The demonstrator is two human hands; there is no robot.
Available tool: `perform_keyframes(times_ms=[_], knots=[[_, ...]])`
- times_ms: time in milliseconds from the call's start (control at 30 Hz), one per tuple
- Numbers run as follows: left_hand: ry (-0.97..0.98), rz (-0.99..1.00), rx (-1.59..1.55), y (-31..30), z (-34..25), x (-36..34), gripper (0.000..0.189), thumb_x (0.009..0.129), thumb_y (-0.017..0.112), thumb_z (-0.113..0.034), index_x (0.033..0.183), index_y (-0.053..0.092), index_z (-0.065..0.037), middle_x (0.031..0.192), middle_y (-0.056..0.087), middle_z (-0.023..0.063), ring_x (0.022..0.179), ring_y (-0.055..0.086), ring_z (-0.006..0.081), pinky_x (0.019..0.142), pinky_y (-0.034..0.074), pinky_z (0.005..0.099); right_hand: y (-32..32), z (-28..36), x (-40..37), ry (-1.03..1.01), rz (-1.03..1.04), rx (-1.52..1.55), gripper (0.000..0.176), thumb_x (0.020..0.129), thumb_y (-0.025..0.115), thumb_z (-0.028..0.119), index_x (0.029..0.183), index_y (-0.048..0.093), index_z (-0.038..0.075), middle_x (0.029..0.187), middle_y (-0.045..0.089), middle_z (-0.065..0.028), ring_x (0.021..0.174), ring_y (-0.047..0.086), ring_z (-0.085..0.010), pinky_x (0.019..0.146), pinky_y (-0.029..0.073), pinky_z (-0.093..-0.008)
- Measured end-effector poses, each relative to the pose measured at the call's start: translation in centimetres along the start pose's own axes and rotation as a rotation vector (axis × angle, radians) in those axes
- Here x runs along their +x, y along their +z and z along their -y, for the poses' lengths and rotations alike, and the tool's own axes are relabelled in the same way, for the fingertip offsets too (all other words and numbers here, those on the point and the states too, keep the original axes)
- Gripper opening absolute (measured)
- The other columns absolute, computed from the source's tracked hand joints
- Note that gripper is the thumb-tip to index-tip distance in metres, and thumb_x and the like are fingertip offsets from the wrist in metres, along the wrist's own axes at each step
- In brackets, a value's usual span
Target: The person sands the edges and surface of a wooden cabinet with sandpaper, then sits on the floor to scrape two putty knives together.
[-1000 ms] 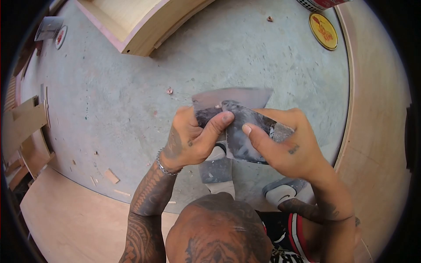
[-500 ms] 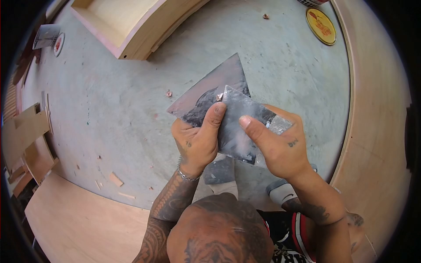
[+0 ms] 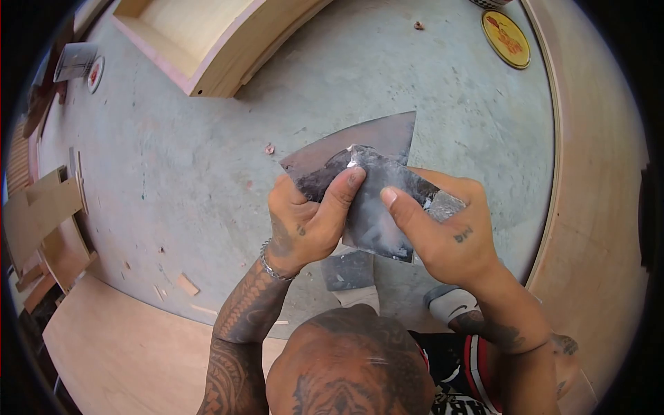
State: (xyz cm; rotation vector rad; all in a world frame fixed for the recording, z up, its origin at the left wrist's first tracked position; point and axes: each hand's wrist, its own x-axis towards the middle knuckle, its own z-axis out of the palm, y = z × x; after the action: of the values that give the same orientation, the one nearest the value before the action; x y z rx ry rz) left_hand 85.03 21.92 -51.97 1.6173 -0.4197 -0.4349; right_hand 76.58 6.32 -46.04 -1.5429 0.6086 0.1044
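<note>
Two flat, smeared metal scraper blades overlap in front of me. My left hand (image 3: 311,214) is closed on the pinkish-grey scraper blade (image 3: 377,138), its thumb pressed near a small pinkish-white lump (image 3: 355,158) where the blades cross. The dark grey scraper blade (image 3: 373,225) lies over the first one, pinched in my right hand (image 3: 449,228) with the thumb on top. A rough grey patch shows on that blade beside the right palm. The fingers beneath both blades are hidden.
A curved wooden frame (image 3: 228,62) lies at the top. At upper right is a yellow lid (image 3: 506,39); a container (image 3: 75,61) stands upper left. Wood pieces (image 3: 41,214) are stacked at left. Plywood sheets lie lower left (image 3: 138,339) and right (image 3: 588,207). My feet are below.
The pinkish-grey blade has turned clockwise and moved right and down, so its tip points farther right. The dark blade has tilted slightly, its top corner lower. My left wrist has shifted left.
</note>
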Motion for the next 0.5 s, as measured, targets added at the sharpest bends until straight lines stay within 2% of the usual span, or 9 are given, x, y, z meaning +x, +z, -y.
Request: perform_keyframes(times_ms=[167,233,267,333,367,400,433,467,500], knots=[[-0.002,0.164,0.044,-1.3,-0.1,0.4,0.017,0.094,0.065,-0.01,0.097,0.067,0.006,0.069,0.069,0.0094,0.058,0.062,0.013,0.056,0.049,0.0279,-1.0,-0.2,0.4,-0.135,0.083,-0.11,0.018,0.088,0.064,0.008,0.096,0.069,-0.007,0.062,0.064,-0.0096,0.057,0.056,-0.0064,0.05,0.045,-0.0268],[0.12,0.272,0.103,-1.6,-0.1,0.8,0.018,0.094,0.064,-0.011,0.099,0.066,0.006,0.067,0.068,0.0097,0.055,0.062,0.0142,0.052,0.048,0.0305,-1.7,-0.4,0.9,-0.182,0.122,-0.153,0.018,0.087,0.063,0.008,0.096,0.07,-0.007,0.06,0.062,-0.0109,0.054,0.056,-0.0068,0.048,0.044,-0.0276],[0.119,0.272,0.103,-2.2,-0.1,1.2,0.018,0.094,0.064,-0.011,0.099,0.066,0.006,0.067,0.068,0.0097,0.055,0.062,0.0142,0.052,0.048,0.0305,-2.1,-0.3,1.4,-0.206,0.199,-0.222,0.018,0.087,0.063,0.008,0.096,0.07,-0.006,0.058,0.06,-0.0113,0.052,0.054,-0.0071,0.046,0.043,-0.0285],[-0.045,0.665,0.253,-3.3,-0.1,2.2,0.021,0.094,0.066,-0.014,0.104,0.066,0.006,0.082,0.072,0.0093,0.074,0.066,0.0136,0.067,0.054,0.0289,-2.3,-0.7,1.8,-0.231,0.278,-0.29,0.018,0.087,0.063,0.009,0.095,0.07,-0.005,0.056,0.057,-0.0116,0.049,0.052,-0.0074,0.045,0.042,-0.0294],[0.013,0.636,0.276,-3.4,0.5,2.3,0.022,0.094,0.066,-0.013,0.105,0.064,0.006,0.075,0.07,0.0107,0.066,0.066,0.0143,0.064,0.053,0.0283,-2.1,-1.3,1.9,-0.22,0.282,-0.355,0.018,0.087,0.064,0.01,0.094,0.07,-0.005,0.057,0.059,-0.0108,0.051,0.053,-0.007,0.046,0.043,-0.0291],[0.014,0.638,0.28,-3.0,1.0,1.9,0.022,0.094,0.066,-0.013,0.105,0.064,0.006,0.075,0.07,0.0107,0.066,0.066,0.0143,0.064,0.053,0.0283,-1.9,-1.7,2.0,-0.211,0.284,-0.419,0.019,0.087,0.066,0.012,0.094,0.07,-0.005,0.059,0.061,-0.01,0.054,0.054,-0.0066,0.048,0.044,-0.0287],[-0.149,0.375,0.041,-2.2,1.2,1.2,0.024,0.093,0.068,-0.014,0.106,0.065,0.006,0.082,0.071,0.0094,0.073,0.066,0.0135,0.068,0.053,0.0276,-1.7,-1.6,2.0,-0.214,0.283,-0.415,0.019,0.087,0.066,0.012,0.094,0.07,-0.005,0.059,0.061,-0.01,0.054,0.054,-0.0066,0.048,0.044,-0.0287],[-0.303,0.104,-0.197,-1.6,1.3,0.7,0.025,0.092,0.07,-0.015,0.106,0.065,0.005,0.088,0.072,0.0082,0.079,0.065,0.0126,0.073,0.053,0.027,-1.4,-1.4,2.0,-0.087,0.197,-0.232,0.02,0.088,0.066,0.013,0.095,0.07,-0.005,0.063,0.064,-0.0083,0.058,0.056,-0.0063,0.05,0.046,-0.0281],[-0.272,0.067,-0.174,-1.4,1.2,0.5,0.028,0.09,0.074,-0.018,0.107,0.066,0.004,0.097,0.07,0.0061,0.086,0.063,0.0118,0.077,0.052,0.0268,-1.0,-1.3,2.1,0.041,0.111,-0.05,0.02,0.089,0.067,0.014,0.096,0.07,-0.005,0.067,0.066,-0.0067,0.061,0.057,-0.006,0.053,0.047,-0.0274]])
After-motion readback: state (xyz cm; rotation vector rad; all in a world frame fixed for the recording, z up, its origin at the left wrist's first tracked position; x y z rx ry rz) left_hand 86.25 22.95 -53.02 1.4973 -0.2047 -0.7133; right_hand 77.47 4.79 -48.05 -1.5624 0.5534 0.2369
